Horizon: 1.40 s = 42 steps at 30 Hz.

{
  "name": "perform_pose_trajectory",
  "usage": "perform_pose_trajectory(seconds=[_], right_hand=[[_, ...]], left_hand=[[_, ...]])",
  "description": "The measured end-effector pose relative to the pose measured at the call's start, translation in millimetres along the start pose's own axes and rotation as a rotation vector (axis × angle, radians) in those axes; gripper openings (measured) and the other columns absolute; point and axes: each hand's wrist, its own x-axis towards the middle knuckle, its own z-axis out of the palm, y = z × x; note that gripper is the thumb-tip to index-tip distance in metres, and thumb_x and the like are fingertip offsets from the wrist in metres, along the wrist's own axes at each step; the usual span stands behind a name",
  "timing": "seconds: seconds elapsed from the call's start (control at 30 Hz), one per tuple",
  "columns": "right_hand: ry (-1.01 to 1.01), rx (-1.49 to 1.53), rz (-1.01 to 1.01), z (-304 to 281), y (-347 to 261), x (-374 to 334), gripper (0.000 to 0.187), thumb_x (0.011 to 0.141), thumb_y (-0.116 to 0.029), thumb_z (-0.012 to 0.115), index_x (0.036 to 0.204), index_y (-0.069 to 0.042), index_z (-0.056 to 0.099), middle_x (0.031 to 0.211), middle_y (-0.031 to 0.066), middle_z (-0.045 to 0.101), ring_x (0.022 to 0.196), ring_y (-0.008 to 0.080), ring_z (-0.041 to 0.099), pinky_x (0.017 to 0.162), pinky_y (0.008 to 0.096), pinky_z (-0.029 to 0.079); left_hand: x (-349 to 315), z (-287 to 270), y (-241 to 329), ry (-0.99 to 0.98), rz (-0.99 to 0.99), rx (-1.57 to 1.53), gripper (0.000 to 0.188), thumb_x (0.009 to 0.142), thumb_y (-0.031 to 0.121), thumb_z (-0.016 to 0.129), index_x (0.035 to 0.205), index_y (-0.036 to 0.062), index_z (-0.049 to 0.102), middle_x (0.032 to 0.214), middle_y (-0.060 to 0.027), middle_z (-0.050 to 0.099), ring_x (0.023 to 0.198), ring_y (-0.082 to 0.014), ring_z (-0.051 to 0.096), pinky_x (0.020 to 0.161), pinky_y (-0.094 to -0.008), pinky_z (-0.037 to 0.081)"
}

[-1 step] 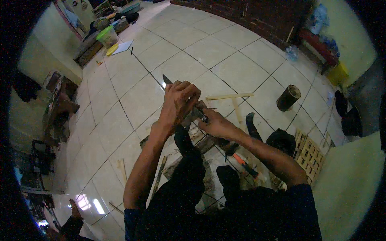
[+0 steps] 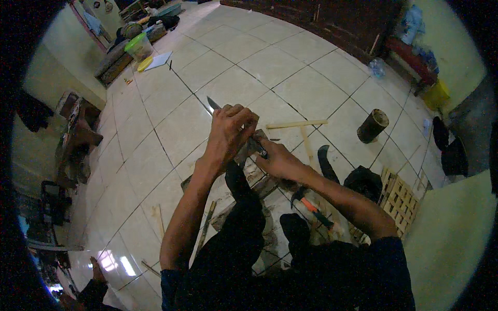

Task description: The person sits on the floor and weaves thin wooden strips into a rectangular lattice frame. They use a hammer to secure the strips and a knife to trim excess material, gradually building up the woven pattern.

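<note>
Jutting past left grip (image 2: 233, 124), knife blade (image 2: 211, 103), floor tiles (image 2: 218, 75) stretching ahead

Left grip (image 2: 233, 124) and right grip (image 2: 280, 160) curl close together, forearms (image 2: 185, 217) extended.

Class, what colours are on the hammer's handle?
The hammer handle is bright orange, with a dark, blackish grip end; the head view shows it best.

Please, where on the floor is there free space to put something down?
Bare tiles lie beyond the knife, between the white sheet and the clear plastic bag. It is crowded around the hammer, near the legs and woven panel.
</note>
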Motion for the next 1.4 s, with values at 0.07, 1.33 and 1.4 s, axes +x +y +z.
perform_pose_trajectory(seconds=[0.07, 1.33, 1.4], right_hand=[[-0.016, -0.007, 0.018, 1.6, -0.3, 3.0, 0.05, 0.083, -0.011, 0.057, 0.129, 0.004, 0.044, 0.112, 0.0296, 0.059, 0.103, 0.0372, 0.061, 0.089, 0.0407, 0.047], [-0.164, 0.276, 0.092, 69.9, 50.7, 36.2, 0.046, 0.084, -0.025, 0.061, 0.122, -0.003, 0.047, 0.075, 0.0074, 0.057, 0.06, 0.017, 0.056, 0.054, 0.0321, 0.048], [-0.174, 0.065, 0.075, 89.0, 75.8, 23.5, 0.056, 0.081, -0.028, 0.061, 0.128, -0.002, 0.045, 0.077, 0.0103, 0.06, 0.062, 0.02, 0.058, 0.056, 0.0349, 0.049]], left_hand=[[0.9, -0.1, -3.4, 0.05, -0.003, -0.092, 0.011, 0.079, 0.009, 0.066, 0.081, 0.0046, 0.057, 0.079, -0.0102, 0.059, 0.075, -0.0286, 0.057, 0.067, -0.0393, 0.042], [-8.8, -9.3, -38.4, -0.024, -0.429, -0.323, 0.016, 0.087, 0.015, 0.061, 0.089, -0.0013, 0.06, 0.078, -0.0112, 0.065, 0.071, -0.0157, 0.06, 0.065, -0.0318, 0.048], [0.0, -4.0, -38.3, -0.026, -0.373, -0.356, 0.016, 0.085, 0.015, 0.062, 0.084, -0.0011, 0.059, 0.073, -0.0106, 0.063, 0.067, -0.0154, 0.057, 0.062, -0.0317, 0.046]])
